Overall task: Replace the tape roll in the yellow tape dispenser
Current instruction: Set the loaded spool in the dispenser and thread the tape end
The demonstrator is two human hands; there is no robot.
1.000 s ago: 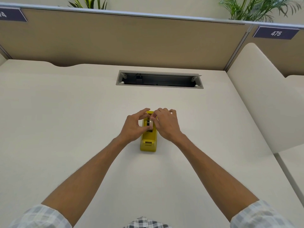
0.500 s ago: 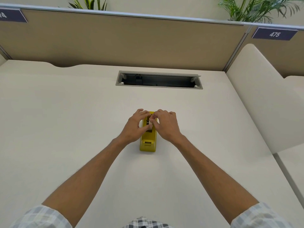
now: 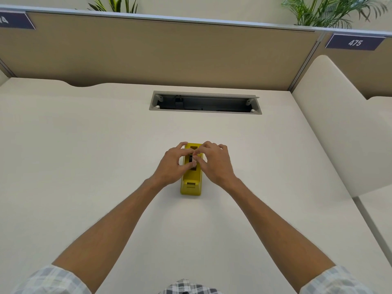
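Dispenser (image 3: 191, 183) sits at frame centre on the worktop (image 3: 84, 166), cutter end toward the viewer. Left hand (image 3: 174, 166) and right hand (image 3: 214, 164) flank it, fingertips pinched together over the dark slot at its middle, probably on the roll or its hub; which one, too small to tell. The two-sided hold likely keeps the hub level in its cradle. Whether a roll is seated: cannot tell. Bare worktop all round. Cable slot (image 3: 205, 102) lies well above in frame; curved divider (image 3: 339, 128) stands far right. No edge is near the dispenser, so there is ample room to lift or slide.
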